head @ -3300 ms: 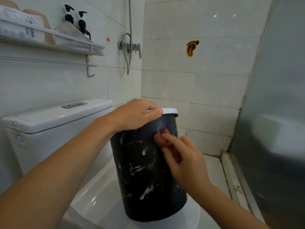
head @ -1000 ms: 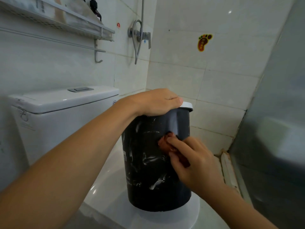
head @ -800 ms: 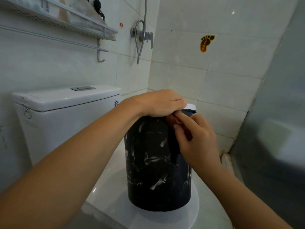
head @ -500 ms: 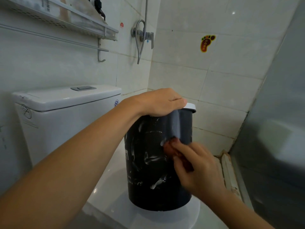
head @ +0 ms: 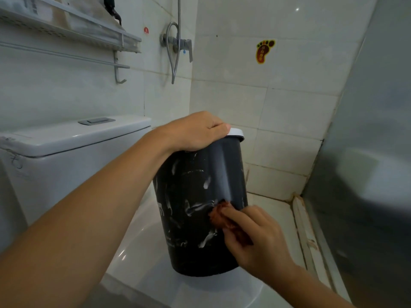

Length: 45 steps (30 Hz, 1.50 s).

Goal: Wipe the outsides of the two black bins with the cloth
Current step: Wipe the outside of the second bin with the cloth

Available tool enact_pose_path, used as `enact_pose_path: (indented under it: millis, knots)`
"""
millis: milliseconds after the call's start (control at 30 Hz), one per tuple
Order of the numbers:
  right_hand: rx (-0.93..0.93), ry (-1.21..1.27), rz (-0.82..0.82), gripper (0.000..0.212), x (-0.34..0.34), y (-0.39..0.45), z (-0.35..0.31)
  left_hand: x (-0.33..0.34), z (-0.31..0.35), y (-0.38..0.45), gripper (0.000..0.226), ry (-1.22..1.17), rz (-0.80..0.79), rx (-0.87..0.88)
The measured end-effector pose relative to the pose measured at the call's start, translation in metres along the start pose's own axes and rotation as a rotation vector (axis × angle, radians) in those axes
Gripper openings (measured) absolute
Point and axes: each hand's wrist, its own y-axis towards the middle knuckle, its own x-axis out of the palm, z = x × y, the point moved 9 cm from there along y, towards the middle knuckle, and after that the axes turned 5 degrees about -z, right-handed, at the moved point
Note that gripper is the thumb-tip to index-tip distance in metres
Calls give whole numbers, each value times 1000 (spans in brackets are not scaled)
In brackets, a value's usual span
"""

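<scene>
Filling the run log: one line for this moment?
step: wiping bin side | left hand: grips black bin rim | right hand: presses cloth mid-wall | white smears remain

Soft, even, cool light fills the room, with faint shadows only. Small glints sit on the wall tiles (head: 297, 9) and toilet lid (head: 121, 255), and a pale sheen runs down the bin (head: 219, 172). Wide-angle bending curves the edges; the right side is hazy, and the cloth (head: 219, 215) is slightly smeared
</scene>
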Motion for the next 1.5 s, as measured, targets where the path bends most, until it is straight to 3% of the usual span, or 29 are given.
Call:
enact_pose_path:
  millis: [200,500,767,1033,1133,1300,1500]
  knots:
    - [166,11,127,39,-28,73,17,-3,-1,-5,54,9,30,-35]
    - [12,50,-120,35,1,-8,0,-9,-25,1,50,-42,50,-72]
    - [136,3,10,40,-20,71,13,-6,-20,8,56,20,57,-42]
    - [-4,25,-184,32,11,-21,-8,-10,-35,10,54,-34,35,-82]
    - [-26,-42,-145,33,5,2,-7,-7,-32,13,51,-45,28,-76]
    - [155,-20,-9,43,-19,62,12,-7,-32,15,52,-30,35,-87]
    - [5,-50,-212,37,11,-1,-8,-12,-48,12,54,-79,32,-108]
